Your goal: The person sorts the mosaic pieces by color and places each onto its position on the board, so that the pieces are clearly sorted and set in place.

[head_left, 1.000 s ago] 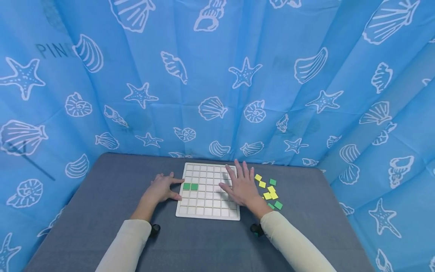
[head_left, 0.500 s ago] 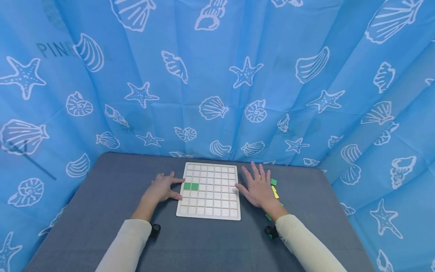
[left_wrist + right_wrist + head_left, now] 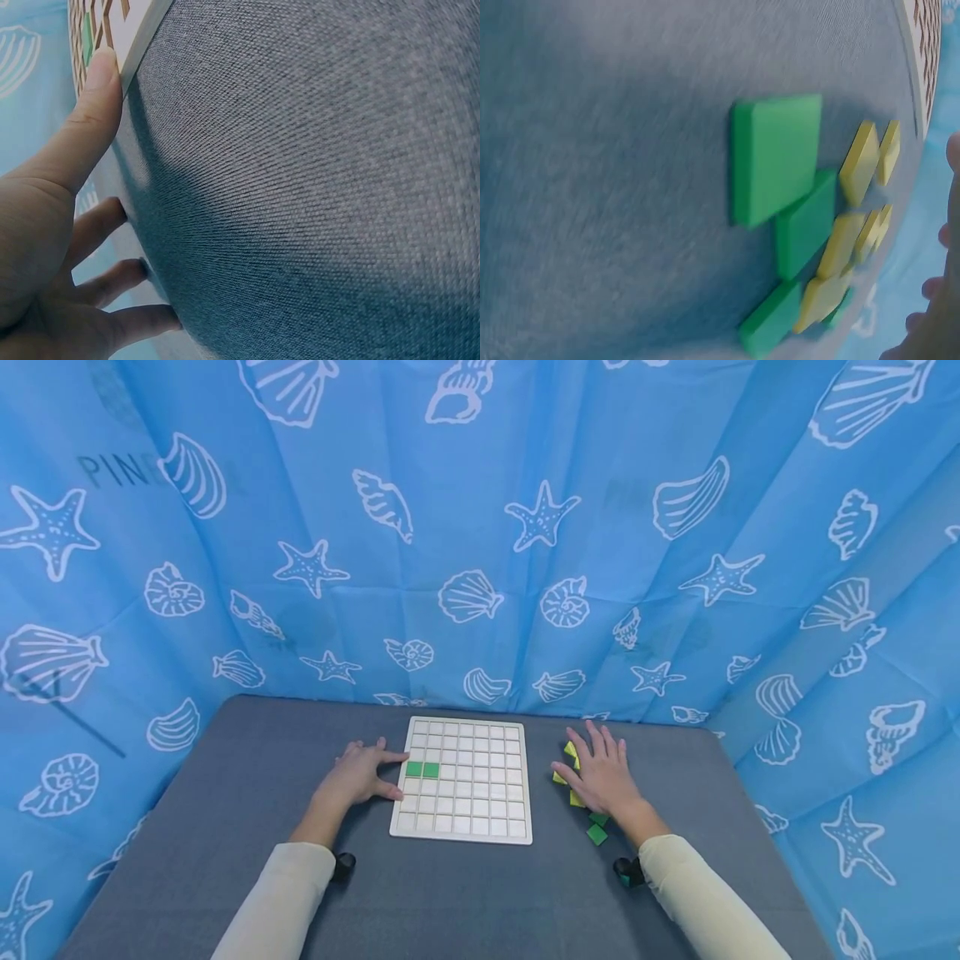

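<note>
A white gridded board (image 3: 461,837) lies on the grey cloth, with two green square tiles (image 3: 422,770) side by side at the left of one row. At its left edge is my left hand (image 3: 356,775), thumb and index finger straight and spread. In the left wrist view the thumb (image 3: 101,82) touches the board's rim, while the other fingers are spread beside it. Right of the board, my right hand (image 3: 603,777) hovers with fingers spread over loose yellow tiles (image 3: 859,165) and green tiles (image 3: 780,161). It holds nothing and partly hides them in the head view.
Grey cloth (image 3: 480,902) covers the table. Behind and along the sides hangs a blue curtain (image 3: 420,552) printed with white shells and starfish. Each wrist carries a black strap, the right one (image 3: 628,872) beside the pale sleeve (image 3: 705,885).
My right hand has moved right, from over the board's right side to above the loose tiles. My left hand stays at the board's left edge; the two green tiles keep their place on the grid.
</note>
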{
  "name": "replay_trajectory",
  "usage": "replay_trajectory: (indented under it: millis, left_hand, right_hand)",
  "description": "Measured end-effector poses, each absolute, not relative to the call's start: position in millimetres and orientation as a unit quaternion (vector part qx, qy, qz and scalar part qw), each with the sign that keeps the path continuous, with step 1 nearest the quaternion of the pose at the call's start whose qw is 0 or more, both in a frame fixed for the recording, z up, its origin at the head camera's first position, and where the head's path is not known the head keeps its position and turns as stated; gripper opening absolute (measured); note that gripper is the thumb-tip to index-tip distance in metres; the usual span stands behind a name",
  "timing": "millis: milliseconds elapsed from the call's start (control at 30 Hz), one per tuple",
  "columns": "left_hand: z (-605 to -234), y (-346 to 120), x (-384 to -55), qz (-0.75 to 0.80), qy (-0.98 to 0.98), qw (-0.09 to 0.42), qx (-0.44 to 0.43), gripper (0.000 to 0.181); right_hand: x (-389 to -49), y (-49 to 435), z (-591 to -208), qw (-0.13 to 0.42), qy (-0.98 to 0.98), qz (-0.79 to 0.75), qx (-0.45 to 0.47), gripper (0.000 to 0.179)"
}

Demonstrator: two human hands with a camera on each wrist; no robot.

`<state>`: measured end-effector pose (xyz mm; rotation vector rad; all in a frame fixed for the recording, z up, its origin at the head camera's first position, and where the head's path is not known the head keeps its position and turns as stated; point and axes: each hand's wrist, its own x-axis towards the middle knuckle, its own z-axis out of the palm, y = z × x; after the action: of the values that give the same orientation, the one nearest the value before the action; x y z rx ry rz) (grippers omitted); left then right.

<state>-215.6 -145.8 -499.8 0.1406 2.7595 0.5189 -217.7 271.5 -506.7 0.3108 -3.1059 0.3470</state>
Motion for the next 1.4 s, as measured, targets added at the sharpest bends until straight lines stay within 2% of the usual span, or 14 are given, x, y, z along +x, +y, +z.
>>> replay_trajectory:
  millis: [400, 833, 1167, 1400]
  left_hand:
    - [-502.2, -146.1, -217.5, 0.180, 0.969, 0.160, 0.053, 0.081]
    - [-502.1, -146.4, -216.1, 0.185, 0.969, 0.156, 0.052, 0.081]
    - [-502.6, -146.0, -215.8, 0.185, 0.969, 0.154, 0.052, 0.080]
    - [-501.1, -146.8, -214.9, 0.186, 0.969, 0.156, 0.052, 0.081]
  right_hand:
    - [-225.0, 300.2, -507.5, -0.012, -0.981, 0.176, 0.075, 0.069]
    - [-226.0, 325.8, -506.0, -0.052, -0.971, 0.229, 0.031, 0.068]
    - [-229.5, 330.2, -512.3, -0.052, -0.976, 0.211, 0.029, 0.045]
    - [-229.3, 330.6, -511.8, -0.032, -0.979, 0.200, 0.029, 0.037]
